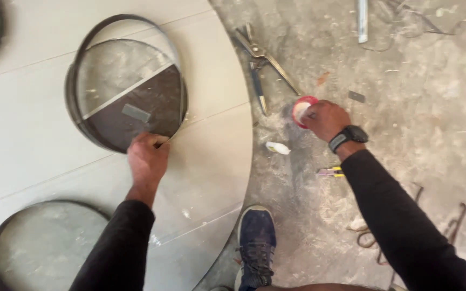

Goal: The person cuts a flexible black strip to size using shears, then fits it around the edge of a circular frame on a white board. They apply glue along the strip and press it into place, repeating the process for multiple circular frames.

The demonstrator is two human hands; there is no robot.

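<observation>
Left hand (146,159) on metal ring (74,102) edge

Smooth matt board (39,134), dark metal ring (74,102), rough dusty concrete floor (405,118).

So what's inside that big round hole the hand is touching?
Through the round hole by the left hand you see dusty floor, a darker patch and a small grey strip. A dark metal band lines it. Anything beneath the white board around it is hidden.
</observation>
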